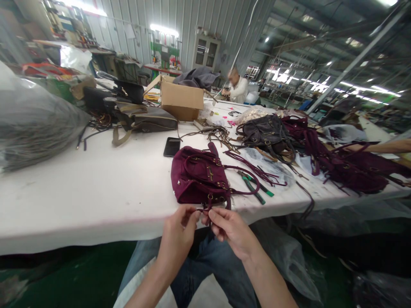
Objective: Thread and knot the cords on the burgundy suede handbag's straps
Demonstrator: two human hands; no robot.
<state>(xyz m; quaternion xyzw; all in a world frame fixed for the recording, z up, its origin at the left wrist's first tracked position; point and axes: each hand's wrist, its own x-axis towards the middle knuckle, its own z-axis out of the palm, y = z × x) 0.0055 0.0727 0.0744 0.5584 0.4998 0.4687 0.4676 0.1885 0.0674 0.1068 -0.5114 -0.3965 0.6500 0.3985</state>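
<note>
A burgundy handbag (195, 182) lies on the white-covered table at its front edge, with its looped handles toward the right. Just below the bag, my left hand (183, 224) pinches a thin burgundy strap that hangs from the bag's side. My right hand (227, 226) is closed on the same strap, fingertips close to those of the left. The exact spot where the strap passes between the fingers is partly hidden. To the right of the bag rest green-handled pliers (253, 188) and several loose burgundy straps (257, 167).
A black phone (172, 146) lies behind the bag. Further back stand a cardboard box (181, 101) and a grey bag (154, 120). Dark and burgundy bags (349, 169) pile up at right, where another person's arm (391, 146) reaches in. A large plastic sack (35, 124) fills the left.
</note>
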